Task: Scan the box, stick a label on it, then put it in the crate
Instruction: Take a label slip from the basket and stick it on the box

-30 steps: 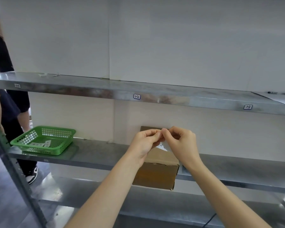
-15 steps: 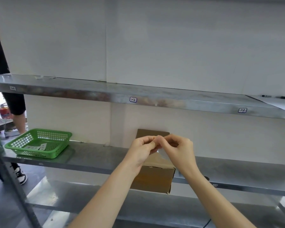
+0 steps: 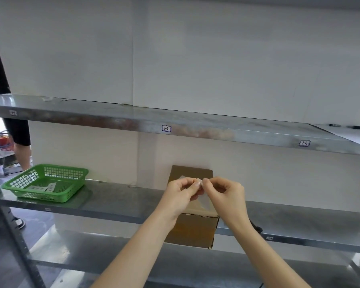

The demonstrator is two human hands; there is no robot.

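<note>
A brown cardboard box (image 3: 193, 229) sits on the middle metal shelf (image 3: 116, 202), its front overhanging the shelf edge. Above the box, my left hand (image 3: 183, 194) and my right hand (image 3: 224, 194) meet fingertip to fingertip. Both pinch a small white label (image 3: 205, 201) with its backing; a pale sheet hangs down below my right fingers and another corner shows by my left hand. A green plastic crate (image 3: 48, 183) stands at the left of the same shelf, with several label sheets lying inside it.
An upper metal shelf (image 3: 175, 123) with small tags runs above my hands, and a lower shelf (image 3: 104, 254) lies below. Pens and a white sheet (image 3: 349, 136) rest at the upper right. A person's legs (image 3: 19, 140) and a fire extinguisher (image 3: 3, 142) are at far left.
The view has shifted slightly down and right. My hands stay together over the box, working the label; the sheet under my right fingers now hangs lower. The person at left has stepped further out.
</note>
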